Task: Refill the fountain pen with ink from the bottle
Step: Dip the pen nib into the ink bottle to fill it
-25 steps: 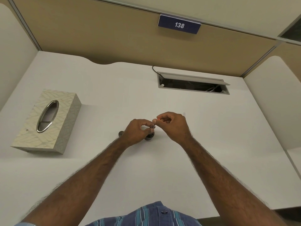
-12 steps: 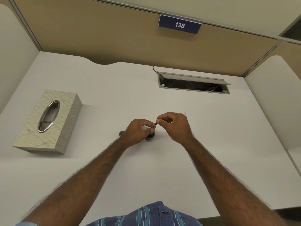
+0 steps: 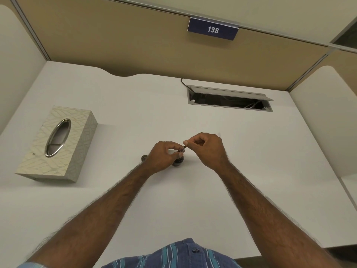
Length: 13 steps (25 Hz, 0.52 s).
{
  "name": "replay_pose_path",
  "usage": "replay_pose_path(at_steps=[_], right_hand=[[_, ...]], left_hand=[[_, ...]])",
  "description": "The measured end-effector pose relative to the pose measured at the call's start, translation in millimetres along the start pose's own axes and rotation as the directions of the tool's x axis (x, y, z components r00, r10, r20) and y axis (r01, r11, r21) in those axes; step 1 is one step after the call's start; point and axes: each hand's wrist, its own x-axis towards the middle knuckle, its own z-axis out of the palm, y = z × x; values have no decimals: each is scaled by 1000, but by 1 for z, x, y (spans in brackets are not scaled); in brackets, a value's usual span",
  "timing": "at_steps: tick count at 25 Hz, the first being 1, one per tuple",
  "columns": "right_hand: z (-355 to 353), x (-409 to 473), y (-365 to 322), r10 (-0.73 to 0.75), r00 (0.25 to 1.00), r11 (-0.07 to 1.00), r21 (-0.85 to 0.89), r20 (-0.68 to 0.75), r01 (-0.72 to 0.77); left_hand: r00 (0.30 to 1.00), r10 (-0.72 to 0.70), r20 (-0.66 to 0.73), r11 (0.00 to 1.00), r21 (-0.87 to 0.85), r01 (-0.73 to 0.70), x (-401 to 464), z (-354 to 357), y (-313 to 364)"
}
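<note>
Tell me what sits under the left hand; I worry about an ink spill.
Under the left hand a dark ink bottle stands on the white desk, and a small dark cap peeks out beside the wrist. The bottle's mouth and ink level are covered by the fingers.

We're at an office cubicle desk: a smooth white desktop (image 3: 251, 161) boxed in by tan fabric partition panels (image 3: 116, 39). At twelve o'clock hangs a navy rectangular number plate reading 138 (image 3: 213, 29); at one o'clock a grey metal cable hatch (image 3: 229, 99) stands open; at nine o'clock sits a cream leaf-patterned tissue box (image 3: 58, 144).
</note>
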Motion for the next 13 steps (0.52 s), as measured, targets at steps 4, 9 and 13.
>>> replay_pose_path(at_steps=[4,9,13], right_hand=[[0,-1,2,-31,999,999,9,14,31],[-1,0,1,-8,1000,1000,-5,19,8],[-1,-1,1,-19,999,1000,9,26,18]], left_hand=[[1000,-3,4,1000,-4,3,0,0,1],[1000,-5,-4,1000,4,5,0,0,1],[1000,1,-3,1000,6,0,0,0,1]])
